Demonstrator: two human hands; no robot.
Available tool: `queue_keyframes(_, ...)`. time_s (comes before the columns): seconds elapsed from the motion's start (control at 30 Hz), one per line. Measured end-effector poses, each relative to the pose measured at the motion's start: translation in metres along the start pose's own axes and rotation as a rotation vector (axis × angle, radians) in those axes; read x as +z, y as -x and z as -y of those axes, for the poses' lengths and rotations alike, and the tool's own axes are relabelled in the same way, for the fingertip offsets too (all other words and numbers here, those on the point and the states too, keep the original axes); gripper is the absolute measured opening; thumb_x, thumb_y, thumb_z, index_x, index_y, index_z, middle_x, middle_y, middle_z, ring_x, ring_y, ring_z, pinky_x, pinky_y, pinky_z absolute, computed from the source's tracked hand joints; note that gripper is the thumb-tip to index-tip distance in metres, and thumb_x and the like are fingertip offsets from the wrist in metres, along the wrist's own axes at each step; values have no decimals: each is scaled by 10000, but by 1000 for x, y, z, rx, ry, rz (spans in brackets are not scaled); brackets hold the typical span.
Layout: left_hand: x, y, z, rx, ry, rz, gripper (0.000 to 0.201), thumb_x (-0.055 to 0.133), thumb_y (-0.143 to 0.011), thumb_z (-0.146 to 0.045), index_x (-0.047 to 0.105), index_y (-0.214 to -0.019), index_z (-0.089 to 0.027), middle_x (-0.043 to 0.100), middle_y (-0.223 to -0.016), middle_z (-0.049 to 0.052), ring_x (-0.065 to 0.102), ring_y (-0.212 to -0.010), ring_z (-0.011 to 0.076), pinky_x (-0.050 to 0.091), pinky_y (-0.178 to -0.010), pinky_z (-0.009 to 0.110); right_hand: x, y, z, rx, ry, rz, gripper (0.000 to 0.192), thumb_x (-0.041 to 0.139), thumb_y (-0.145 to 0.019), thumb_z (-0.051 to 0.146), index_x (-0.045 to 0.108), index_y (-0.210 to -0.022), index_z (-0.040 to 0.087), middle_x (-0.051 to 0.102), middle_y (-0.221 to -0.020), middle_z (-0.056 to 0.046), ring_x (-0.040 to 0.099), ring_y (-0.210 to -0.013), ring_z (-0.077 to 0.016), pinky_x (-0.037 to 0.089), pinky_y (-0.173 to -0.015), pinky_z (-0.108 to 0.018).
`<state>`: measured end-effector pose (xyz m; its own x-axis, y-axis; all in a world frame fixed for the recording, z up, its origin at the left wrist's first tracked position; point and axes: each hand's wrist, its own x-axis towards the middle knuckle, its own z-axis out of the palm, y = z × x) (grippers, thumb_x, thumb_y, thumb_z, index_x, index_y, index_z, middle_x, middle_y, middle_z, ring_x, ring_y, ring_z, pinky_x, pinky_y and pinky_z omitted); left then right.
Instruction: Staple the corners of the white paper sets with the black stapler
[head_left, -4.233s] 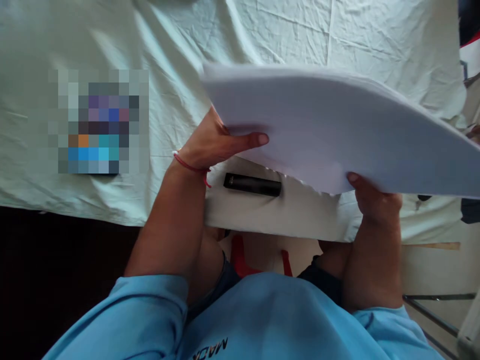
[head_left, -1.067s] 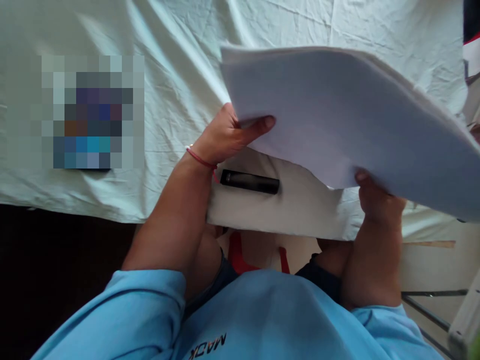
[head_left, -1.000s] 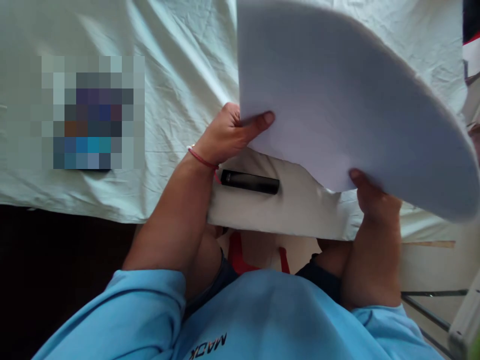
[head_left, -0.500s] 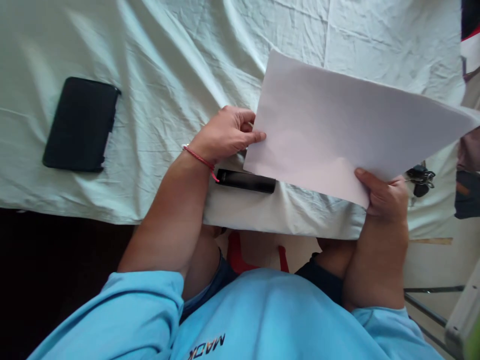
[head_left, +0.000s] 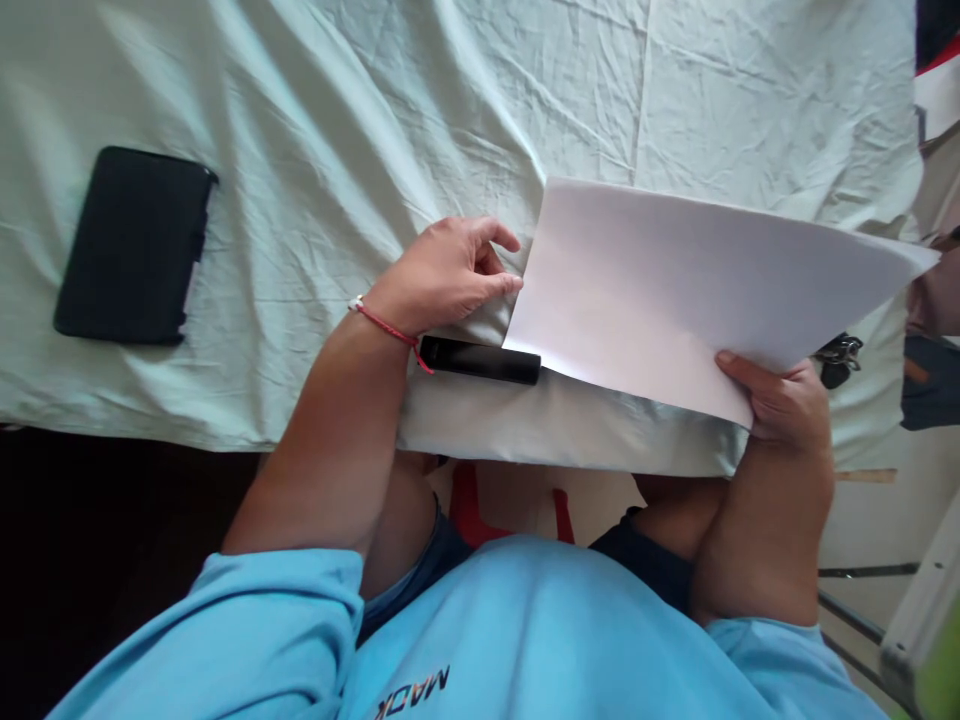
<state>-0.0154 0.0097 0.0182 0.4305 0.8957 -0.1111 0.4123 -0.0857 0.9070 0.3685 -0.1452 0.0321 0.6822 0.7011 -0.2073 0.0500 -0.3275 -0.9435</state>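
Nearest, right hand (head_left: 780, 405) pinched shut on sheet of paper (head_left: 675, 290) at its near corner. Left hand (head_left: 446, 275) loosely open, fingertips against its left edge. Judged light, floppy, easily creased; best gripped at edges. Held above cloth-covered counter (head_left: 337, 150). Beneath, black marker (head_left: 480, 360); farther left, phone (head_left: 131, 245).

My right grip (head_left: 784, 405) pinches the near right corner of a white sheet of paper (head_left: 675, 290), holding it above the surface (head_left: 375, 110) under its pale green wrinkled cloth. My left grip (head_left: 450, 275) touches the sheet's left edge, fingers loose. A black cylindrical marker (head_left: 480, 360) lies just near that hand; a black rectangular case (head_left: 131, 245) lies far left.
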Motion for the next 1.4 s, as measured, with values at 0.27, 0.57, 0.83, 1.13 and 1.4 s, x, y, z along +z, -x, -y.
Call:
queue_keyframes(0.27,4,23,-14,88,106,-29,223,919,-937,-441,888,-1049,-250,807,-869,47,736,-874,263,594,-866,413,-13,-5,-8,-45,-27,-37,569,1098,-363,262,840,-869,230,853,-946,-36,755,-810,-223,706,-689,-356)
queue_keyframes(0.57,-14,51,-42,214,8,341,263,962,-868,-387,909,-1116,-319,903,-1133,34,822,-1069,287,615,-937,345,-29,-11,-15,-38,1,-44,634,1127,-366,265,860,-938,209,863,-979,-54,764,-841,-227,707,-719,-351)
queue_keyframes(0.83,-16,46,-42,62,-124,460,288,793,-948,-413,882,-1148,-227,893,-1129,48,795,-1026,232,572,-925,311,-35,-12,-10,29,57,-36,571,1105,-374,274,867,-889,212,869,-957,-53,759,-808,-208,675,-654,-307)
queue_keyframes(1.13,-15,43,-38,-23,-97,469,296,807,-910,-475,891,-1047,-227,860,-995,52,726,-882,221,528,-793,314,-28,-7,-9,52,-7,-20,568,1114,-339,267,873,-851,211,882,-930,-41,760,-788,-182,684,-678,-274)
queue_keyframes(1.4,-13,43,-40,-22,-79,452,264,811,-892,-457,888,-1010,-233,832,-928,46,705,-837,219,498,-758,317,-23,-7,-10,6,-47,2,558,1110,-349,260,877,-855,228,887,-931,-31,773,-802,-188,699,-698,-285)
